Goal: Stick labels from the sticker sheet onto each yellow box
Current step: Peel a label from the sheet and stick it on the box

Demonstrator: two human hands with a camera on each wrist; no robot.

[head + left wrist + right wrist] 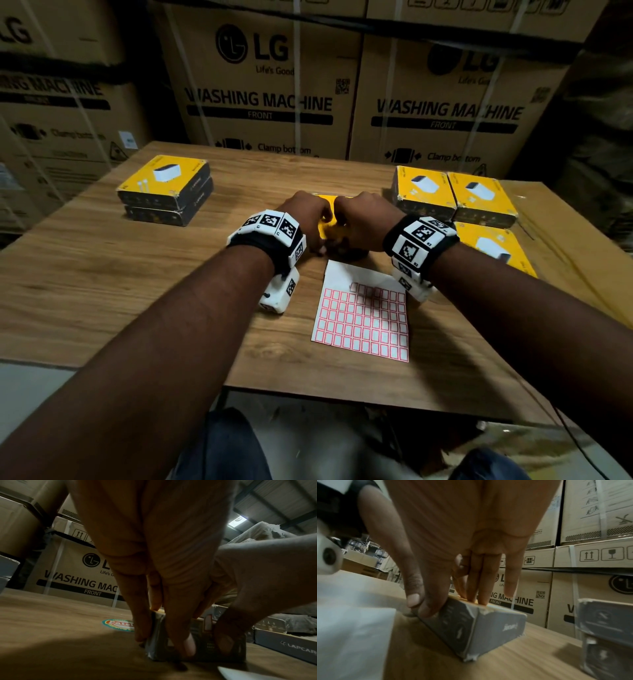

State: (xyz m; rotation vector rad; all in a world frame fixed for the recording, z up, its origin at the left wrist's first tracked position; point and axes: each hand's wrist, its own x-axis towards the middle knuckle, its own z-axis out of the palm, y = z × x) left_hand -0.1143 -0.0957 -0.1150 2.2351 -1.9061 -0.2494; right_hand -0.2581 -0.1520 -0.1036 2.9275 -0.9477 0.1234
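Grip: both hands clamped on one yellow box (324, 229), left hand (305, 219) on its left end, right hand (359, 219) on its right end.
Left hand: fingers (173, 635) down over the dark side wall, thumb at the corner, holding narrow.
Right hand: thumb (418, 601) pressed on the near side, three fingers on the top edge, little finger lifted free.
Why so: probably steadying or shifting the box, hard to say which (top face almost wholly under the hands).
Label on this box: a pale red-edged patch on the side wall (208, 622) seen from the left wrist, could be a sticker, not certain.
Sticker sheet (363, 318): flat on the table (120, 291), just behind the grip toward the body, kept within reach; top rows peeled bare.
Left of grip: stack of two yellow boxes (164, 190), well apart, likely the finished pile.
Right of grip: more yellow boxes (455, 198) packed together, near the right wrist, likely waiting.
Hidden: no sticker visible on any box top from the head view; near-right box cut off by the forearm.
Beyond the left hand: round logo sticker (118, 625) on the table, half covered.
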